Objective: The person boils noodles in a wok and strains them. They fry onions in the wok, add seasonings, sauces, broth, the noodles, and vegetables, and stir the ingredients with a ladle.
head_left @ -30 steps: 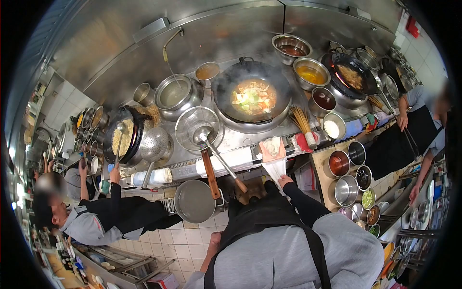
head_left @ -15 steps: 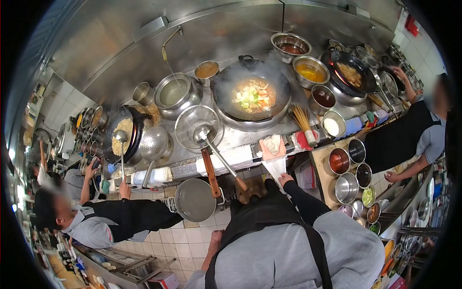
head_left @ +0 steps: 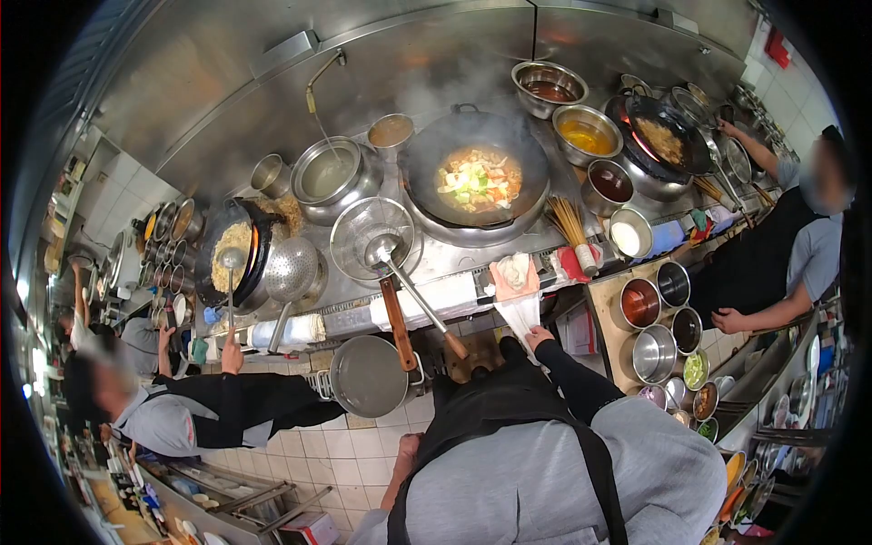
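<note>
My right hand (head_left: 540, 337) is closed on the lower end of a white cloth (head_left: 520, 313) that hangs from the stove's front edge. Low beside my apron is my left hand (head_left: 409, 445); its fingers are mostly hidden. Ahead, a steaming wok (head_left: 427, 177) holds cabbage, carrot and meat pieces (head_left: 481, 182) in broth. A ladle (head_left: 404, 277) with a wooden handle tip lies across a wire strainer (head_left: 350, 232) on the stove edge. A bamboo wok brush (head_left: 570, 232) stands right of the cloth.
At left, a co-worker (head_left: 173, 422) holds a ladle in a wok of fried rice (head_left: 232, 245). Another co-worker (head_left: 754, 241) stands at right by a second wok (head_left: 668, 136). A deep pot (head_left: 368, 377) hangs in front of the stove. Ingredient tins (head_left: 654, 354) stand at right.
The left co-worker's ladle and body have shifted slightly. The right co-worker leans in, the lower hand moving left. Steam over my wok has drifted. My hands stay where they were.
</note>
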